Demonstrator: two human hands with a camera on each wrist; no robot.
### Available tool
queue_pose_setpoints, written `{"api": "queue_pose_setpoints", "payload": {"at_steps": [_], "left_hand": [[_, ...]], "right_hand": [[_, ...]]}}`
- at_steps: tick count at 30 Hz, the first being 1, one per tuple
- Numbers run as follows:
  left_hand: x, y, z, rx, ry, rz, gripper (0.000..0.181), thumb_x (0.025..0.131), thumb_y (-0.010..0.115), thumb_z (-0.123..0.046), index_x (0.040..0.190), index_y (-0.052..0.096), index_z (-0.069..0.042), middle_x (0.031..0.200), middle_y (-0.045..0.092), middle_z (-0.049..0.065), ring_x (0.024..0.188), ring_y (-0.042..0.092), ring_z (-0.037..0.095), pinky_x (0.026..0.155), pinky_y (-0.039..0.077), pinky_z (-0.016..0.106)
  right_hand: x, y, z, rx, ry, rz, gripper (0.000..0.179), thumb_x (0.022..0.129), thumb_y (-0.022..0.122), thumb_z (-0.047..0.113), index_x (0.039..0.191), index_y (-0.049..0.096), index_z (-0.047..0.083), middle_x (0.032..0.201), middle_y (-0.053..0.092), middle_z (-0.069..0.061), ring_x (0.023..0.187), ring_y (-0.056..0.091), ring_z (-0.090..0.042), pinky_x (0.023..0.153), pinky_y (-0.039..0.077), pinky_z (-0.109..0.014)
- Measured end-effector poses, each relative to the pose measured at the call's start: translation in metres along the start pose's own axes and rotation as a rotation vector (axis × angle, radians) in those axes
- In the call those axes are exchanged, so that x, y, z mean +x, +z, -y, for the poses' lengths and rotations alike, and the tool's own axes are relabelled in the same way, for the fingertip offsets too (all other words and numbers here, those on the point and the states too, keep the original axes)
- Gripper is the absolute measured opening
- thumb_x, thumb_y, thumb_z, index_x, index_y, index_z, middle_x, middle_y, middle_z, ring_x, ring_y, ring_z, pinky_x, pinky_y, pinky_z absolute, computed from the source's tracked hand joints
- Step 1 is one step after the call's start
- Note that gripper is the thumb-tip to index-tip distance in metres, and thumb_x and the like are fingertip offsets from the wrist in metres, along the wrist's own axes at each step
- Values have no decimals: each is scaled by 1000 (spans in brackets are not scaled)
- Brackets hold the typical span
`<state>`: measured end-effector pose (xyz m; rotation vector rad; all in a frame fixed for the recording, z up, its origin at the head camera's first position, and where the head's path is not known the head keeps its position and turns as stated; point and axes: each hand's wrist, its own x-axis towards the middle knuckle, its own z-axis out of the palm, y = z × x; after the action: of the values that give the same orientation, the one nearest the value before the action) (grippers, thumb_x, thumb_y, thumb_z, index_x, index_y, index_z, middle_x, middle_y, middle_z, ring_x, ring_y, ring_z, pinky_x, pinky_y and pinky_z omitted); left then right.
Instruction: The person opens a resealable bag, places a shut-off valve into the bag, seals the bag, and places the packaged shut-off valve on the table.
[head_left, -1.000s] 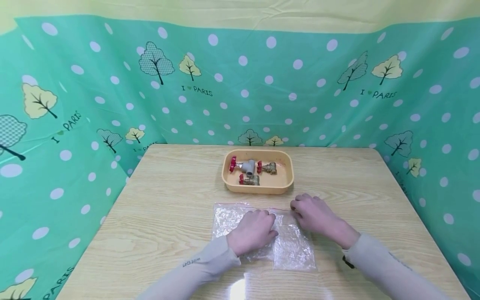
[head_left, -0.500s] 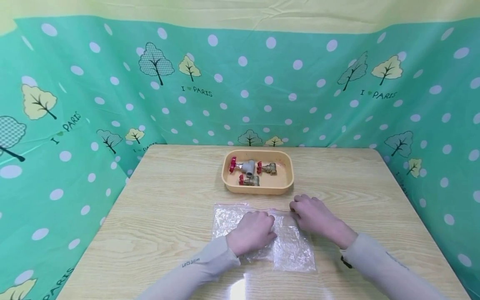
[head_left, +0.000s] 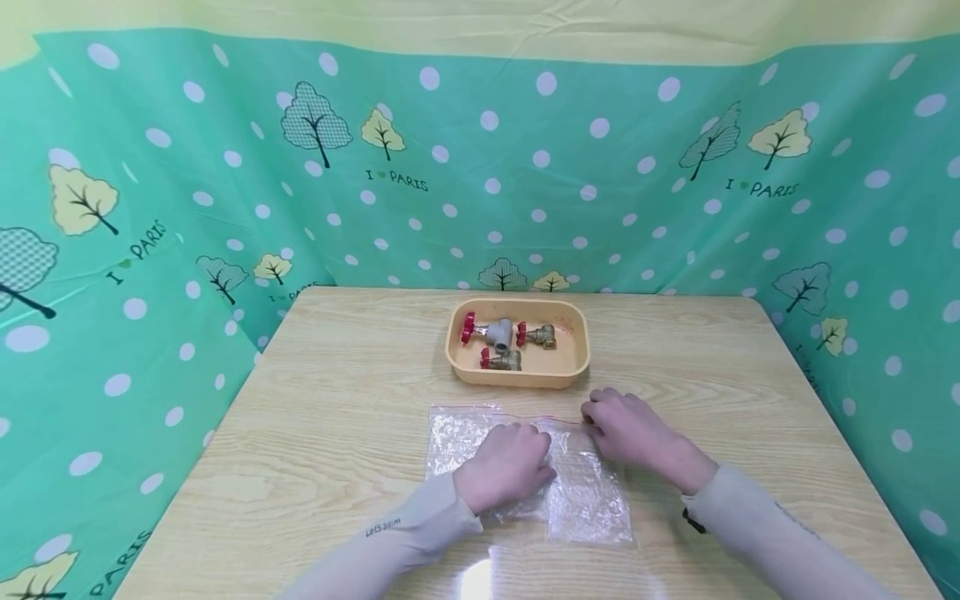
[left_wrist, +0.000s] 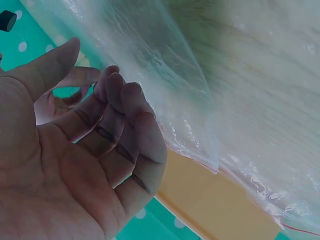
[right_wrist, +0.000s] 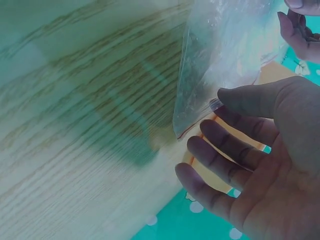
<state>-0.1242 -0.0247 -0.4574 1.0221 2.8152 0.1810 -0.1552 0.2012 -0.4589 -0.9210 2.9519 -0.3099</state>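
Two clear zip bags with red seal lines lie flat on the table, the right bag (head_left: 588, 508) partly overlapping the left bag (head_left: 452, 437). My left hand (head_left: 506, 467) rests over the place where they meet. Its fingers (left_wrist: 145, 137) are loosely bent against the plastic, with the thumb standing apart, in the left wrist view. At the right bag's top corner, my right hand (head_left: 633, 429) pinches the sealed edge between thumb and forefinger. The other fingers (right_wrist: 212, 155) are spread and relaxed in the right wrist view.
Beyond the bags stands a tan plastic tray (head_left: 517, 379). Inside are a grey valve (head_left: 498, 333) and two brass valves, one at the right (head_left: 542, 336) and one in front (head_left: 507, 361), all with red handwheels. A green dotted cloth (head_left: 525, 208) surrounds the wooden table (head_left: 315, 417).
Both hands and the bags stay nearly in place. The whole head view has shifted very slightly.
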Motion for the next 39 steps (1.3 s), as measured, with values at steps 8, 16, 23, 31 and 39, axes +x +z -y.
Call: {"api": "queue_pose_setpoints", "payload": {"at_steps": [8,16,23,31,39], "left_hand": [[1,0,-2,-38,-18,11,28,93,80,-38,86,69,-14,69,57,-6,58,53,10,54,51,26],[0,0,-6,-62,-25,25,29,93,81,-38,81,66,-17,69,57,-8,59,54,9,56,52,26],[-3,1,-8,-54,-27,34,31,93,80,-40,78,65,-18,69,58,-8,60,56,10,57,52,27],[-4,1,-10,-39,-40,28,30,93,80,-42,86,68,-16,73,61,-6,63,58,11,58,54,28],[-6,1,-11,-64,-92,60,40,92,79,-50,99,68,-12,76,61,-6,66,59,13,59,54,28]], "right_hand": [[-1,-5,-5,75,13,18,15,87,75,2,82,66,13,80,55,5,67,51,-11,58,50,-28],[-4,-14,-9,194,105,93,22,90,69,3,78,60,18,70,54,7,61,50,-10,55,47,-29],[-6,-13,-17,314,128,125,17,91,70,5,83,64,18,71,57,9,62,54,-10,57,50,-28],[-6,-14,-28,517,91,132,8,91,67,2,89,69,9,78,63,4,68,59,-13,61,56,-29],[-8,-19,-34,584,65,114,6,92,66,2,91,69,7,84,66,2,77,62,-13,67,57,-28]]}}
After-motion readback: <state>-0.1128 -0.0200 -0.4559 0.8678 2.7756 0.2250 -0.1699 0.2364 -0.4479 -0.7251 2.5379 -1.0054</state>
